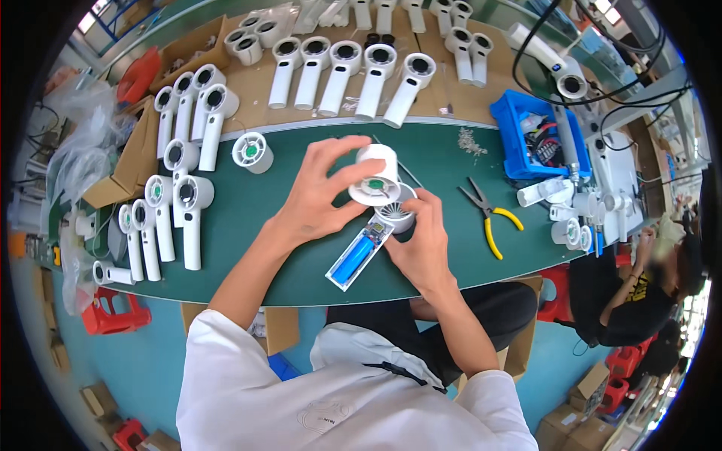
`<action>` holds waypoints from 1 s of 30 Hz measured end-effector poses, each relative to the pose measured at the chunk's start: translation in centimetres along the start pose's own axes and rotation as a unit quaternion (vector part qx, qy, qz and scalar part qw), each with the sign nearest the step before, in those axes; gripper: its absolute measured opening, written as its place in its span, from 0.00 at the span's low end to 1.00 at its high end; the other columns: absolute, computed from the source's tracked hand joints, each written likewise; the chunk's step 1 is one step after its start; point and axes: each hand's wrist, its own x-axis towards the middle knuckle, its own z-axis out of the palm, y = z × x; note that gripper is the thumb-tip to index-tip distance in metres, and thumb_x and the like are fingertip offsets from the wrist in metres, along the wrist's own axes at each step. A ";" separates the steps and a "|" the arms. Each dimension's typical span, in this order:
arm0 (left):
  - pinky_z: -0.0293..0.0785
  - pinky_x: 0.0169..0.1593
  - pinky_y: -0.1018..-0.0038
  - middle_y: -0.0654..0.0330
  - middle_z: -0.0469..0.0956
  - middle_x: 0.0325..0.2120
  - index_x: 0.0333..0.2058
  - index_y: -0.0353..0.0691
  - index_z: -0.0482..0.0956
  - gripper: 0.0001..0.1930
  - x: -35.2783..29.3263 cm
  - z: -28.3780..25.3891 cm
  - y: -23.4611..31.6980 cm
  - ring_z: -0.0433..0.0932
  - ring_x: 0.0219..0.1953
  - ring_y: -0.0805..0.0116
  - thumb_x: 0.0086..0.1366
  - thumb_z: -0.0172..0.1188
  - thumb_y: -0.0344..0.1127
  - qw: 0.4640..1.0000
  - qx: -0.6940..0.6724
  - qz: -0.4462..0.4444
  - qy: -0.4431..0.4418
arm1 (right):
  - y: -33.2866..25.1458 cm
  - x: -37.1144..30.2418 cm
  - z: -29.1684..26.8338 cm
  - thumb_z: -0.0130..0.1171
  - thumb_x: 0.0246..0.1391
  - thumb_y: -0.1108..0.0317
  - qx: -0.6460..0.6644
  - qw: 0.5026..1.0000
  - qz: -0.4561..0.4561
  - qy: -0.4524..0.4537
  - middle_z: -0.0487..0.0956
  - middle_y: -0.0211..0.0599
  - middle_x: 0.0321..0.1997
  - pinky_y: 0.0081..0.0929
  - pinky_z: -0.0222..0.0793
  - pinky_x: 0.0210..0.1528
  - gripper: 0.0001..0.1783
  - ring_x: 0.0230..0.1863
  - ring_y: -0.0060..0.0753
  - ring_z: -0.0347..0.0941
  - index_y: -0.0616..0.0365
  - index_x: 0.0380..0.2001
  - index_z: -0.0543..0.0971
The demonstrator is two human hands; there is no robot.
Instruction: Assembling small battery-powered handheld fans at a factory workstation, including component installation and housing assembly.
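Observation:
My left hand point(320, 192) grips a white round fan motor housing point(380, 173) with a green circuit board in its face. Just below and to its right, my right hand point(423, 244) holds the round head of an open handheld fan body point(398, 216). Out of that head the handle half points toward me, with a blue battery point(353, 258) and a small circuit board lying in it. The housing overlaps the head's far left edge; whether the two touch cannot be made out. Another loose round housing point(253, 152) sits on the green table point(316, 139) to the left.
Yellow-handled pliers point(492, 218) lie to the right, below a heap of small screws point(470, 141) and a blue tool bin point(519, 150). Assembled white fans point(341, 79) line the cardboard at the back; more fans point(192, 218) lie at left. A co-worker point(639, 286) sits far right.

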 end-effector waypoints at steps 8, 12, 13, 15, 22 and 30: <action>0.75 0.51 0.62 0.54 0.69 0.59 0.53 0.43 0.73 0.31 -0.6 0.6 -0.9 0.77 0.48 0.52 0.47 0.66 0.22 0.997 -0.070 0.008 -0.042 | -1.0 -2.4 0.7 0.70 0.42 0.74 0.015 0.995 0.094 -0.023 0.62 0.52 0.59 0.41 0.76 0.44 0.31 0.51 0.58 0.72 0.57 0.48 0.65; 0.69 0.57 0.61 0.54 0.72 0.55 0.52 0.43 0.73 0.32 -0.6 -0.2 -0.7 0.71 0.53 0.48 0.43 0.67 0.25 0.997 -0.004 0.009 -0.077 | -0.7 -2.4 -1.6 0.66 0.44 0.77 0.049 0.995 0.075 -0.046 0.66 0.53 0.60 0.39 0.66 0.57 0.34 0.60 0.56 0.65 0.59 0.56 0.67; 0.68 0.58 0.62 0.54 0.72 0.54 0.53 0.43 0.72 0.33 -0.6 -0.2 -0.7 0.69 0.57 0.47 0.43 0.66 0.25 0.997 -0.001 0.024 -0.078 | -0.1 -2.4 -2.4 0.65 0.45 0.78 0.037 0.998 0.050 -0.014 0.69 0.52 0.58 0.38 0.68 0.55 0.30 0.57 0.53 0.68 0.60 0.54 0.69; 0.67 0.59 0.63 0.53 0.71 0.54 0.53 0.42 0.72 0.33 -0.7 0.6 -0.5 0.69 0.57 0.49 0.44 0.66 0.25 0.993 -0.087 0.004 -0.077 | 1.8 -1.9 -3.9 0.62 0.47 0.79 0.011 0.998 0.042 0.052 0.77 0.48 0.49 0.32 0.71 0.48 0.20 0.43 0.42 0.76 0.63 0.46 0.75; 0.67 0.60 0.68 0.52 0.67 0.56 0.55 0.40 0.69 0.33 -2.1 3.2 0.2 0.71 0.56 0.60 0.49 0.69 0.24 0.946 -0.276 -0.131 -0.106 | 6.8 5.2 -5.4 0.60 0.54 0.74 -0.001 0.985 0.160 0.072 0.81 0.39 0.32 0.24 0.73 0.36 0.11 0.31 0.29 0.78 0.65 0.40 0.77; 0.70 0.56 0.69 0.53 0.73 0.52 0.54 0.40 0.69 0.33 -1.6 3.5 0.1 0.75 0.53 0.60 0.48 0.71 0.27 0.952 -0.240 -0.126 -0.141 | 16.1 19.5 0.4 0.60 0.45 0.57 -0.276 0.944 0.176 -0.032 0.82 0.55 0.36 0.43 0.74 0.45 0.22 0.40 0.57 0.79 0.65 0.39 0.80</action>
